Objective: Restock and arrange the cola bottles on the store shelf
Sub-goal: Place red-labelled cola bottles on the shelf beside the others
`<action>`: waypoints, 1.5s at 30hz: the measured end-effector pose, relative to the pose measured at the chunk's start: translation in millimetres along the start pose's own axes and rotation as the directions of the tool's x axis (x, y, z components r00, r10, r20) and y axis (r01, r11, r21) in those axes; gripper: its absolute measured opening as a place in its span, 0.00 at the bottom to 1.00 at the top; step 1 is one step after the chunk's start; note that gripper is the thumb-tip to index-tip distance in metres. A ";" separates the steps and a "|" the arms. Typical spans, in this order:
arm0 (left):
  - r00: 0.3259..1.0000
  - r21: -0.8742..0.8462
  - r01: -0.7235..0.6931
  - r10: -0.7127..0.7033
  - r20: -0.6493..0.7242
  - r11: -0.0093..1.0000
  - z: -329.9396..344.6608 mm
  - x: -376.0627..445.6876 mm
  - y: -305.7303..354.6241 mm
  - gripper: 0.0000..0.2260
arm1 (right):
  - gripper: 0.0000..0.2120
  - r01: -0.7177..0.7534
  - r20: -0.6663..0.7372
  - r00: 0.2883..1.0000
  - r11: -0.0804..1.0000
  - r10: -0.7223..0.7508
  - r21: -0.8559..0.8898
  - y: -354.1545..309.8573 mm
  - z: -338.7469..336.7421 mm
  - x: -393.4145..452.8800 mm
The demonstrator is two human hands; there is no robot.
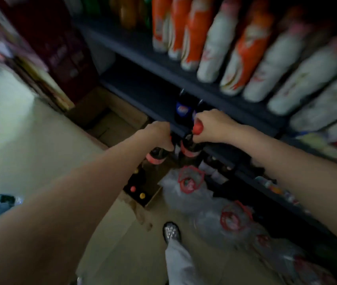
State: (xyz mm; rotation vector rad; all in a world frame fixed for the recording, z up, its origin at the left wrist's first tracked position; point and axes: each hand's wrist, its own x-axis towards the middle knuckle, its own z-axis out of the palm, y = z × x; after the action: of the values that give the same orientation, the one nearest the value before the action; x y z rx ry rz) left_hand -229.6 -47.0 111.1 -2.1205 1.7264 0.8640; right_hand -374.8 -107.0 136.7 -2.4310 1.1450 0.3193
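Cola bottles (190,149) hang by their necks at the shelf (184,131) edge, one gripped in my left hand (160,130), one in my right hand (210,126). Frame's blurred; risk is clipping the edge and dropping one.

Dim store light, heavy motion blur throughout, dark corners, brighter floor (9,128) at left, wide-angle bending

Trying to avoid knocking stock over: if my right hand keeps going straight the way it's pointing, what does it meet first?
Probably the blue-labelled bottle on the shelf, just beyond your right hand, which grips a red-capped cola bottle. Blur leaves the depth uncertain.
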 end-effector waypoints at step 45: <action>0.342 0.264 -0.728 0.670 -0.659 0.632 -92.1 -356.8 777.7 0.16 | 0.15 -0.248 -0.795 -0.017 0.768 0.606 0.591 404.6 -241.3 -716.0</action>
State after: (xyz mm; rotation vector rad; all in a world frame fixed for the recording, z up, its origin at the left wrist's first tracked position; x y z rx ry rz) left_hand -986.7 -11.1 518.8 -1.7815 3.2301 0.1721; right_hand -1135.0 33.1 506.8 -1.6589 2.2791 -1.5192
